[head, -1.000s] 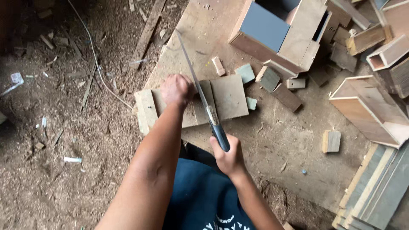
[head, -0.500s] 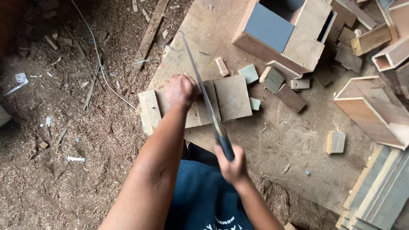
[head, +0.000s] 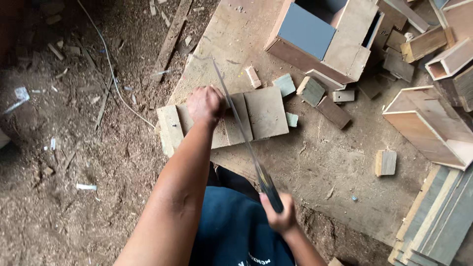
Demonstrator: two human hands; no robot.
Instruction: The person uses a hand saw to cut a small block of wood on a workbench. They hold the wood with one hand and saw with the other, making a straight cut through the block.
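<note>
On the dusty plywood table (head: 315, 162), centre: one flat wooden board (head: 261, 113), pale, lying across the table's near-left edge, its left end overhanging the sawdust-covered floor (head: 64, 187).

Left hand (head: 206, 104): pressed palm-down on the board, fingers curled over its far edge, pinning it flat. Position matches the frame half a second ago.

Right hand (head: 279, 213): closed around the dark handle of a handsaw (head: 244, 138), low in view over the person's dark blue garment (head: 236, 231). Compared with half a second ago, this hand sits further back toward the body, and more of the blade lies on the near side of the board.

Handsaw: long thin blade, running from the handle up and to the left, crossing the board just right of the left hand; tip reaches past the board's far edge. Whether the teeth are in the wood cannot be told from above.

Nearby: small offcut blocks (head: 310, 91), some grey-green on top, scattered just beyond the board's right end. One larger open wooden box with a grey panel (head: 322, 39) at the far edge. A separate block (head: 386, 162) well apart to the right. Stacked planks (head: 433, 216) at lower right. Pale cord (head: 111, 64) trailing across the floor.
</note>
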